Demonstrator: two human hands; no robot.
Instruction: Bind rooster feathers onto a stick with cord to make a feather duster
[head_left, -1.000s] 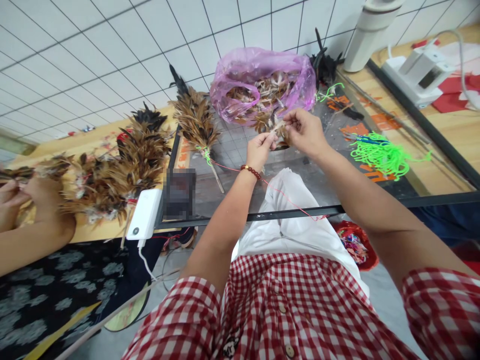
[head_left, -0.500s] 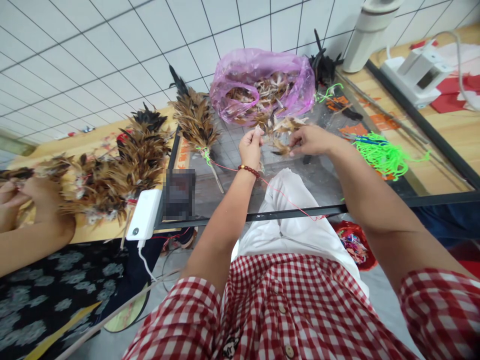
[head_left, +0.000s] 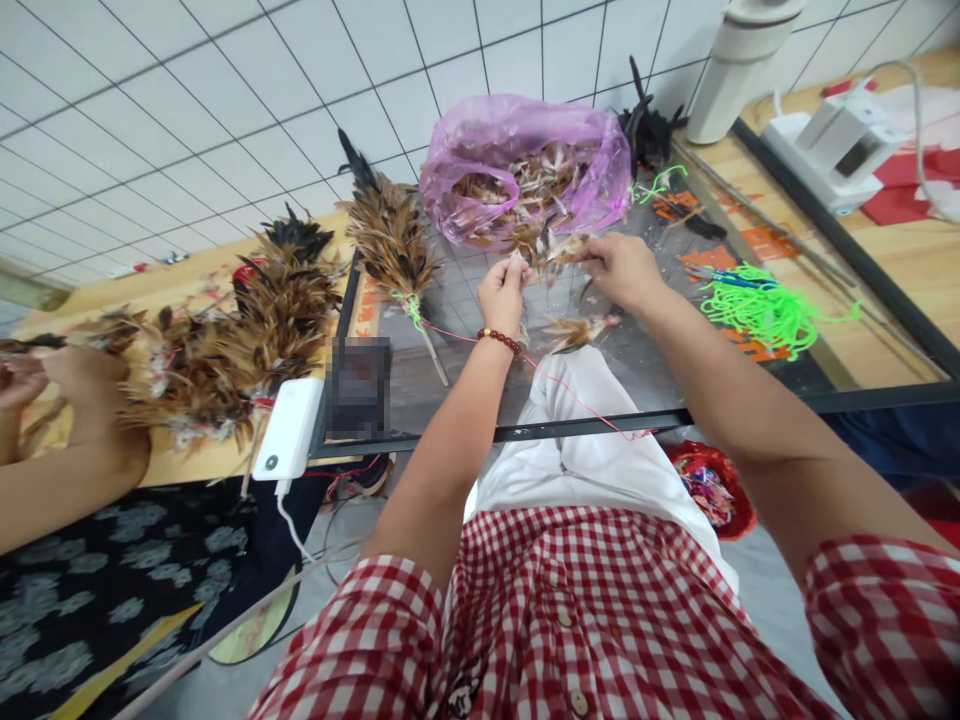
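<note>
Brown feathers (now released) lie near right hand.

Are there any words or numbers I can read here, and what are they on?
None can be read for sure.
Orange signs on the table: characters, too blurred to read.
White power bank: any marks are too small to read.
Red checked shirt: a dark print near the bottom, too unclear to tell if it's words.
</note>
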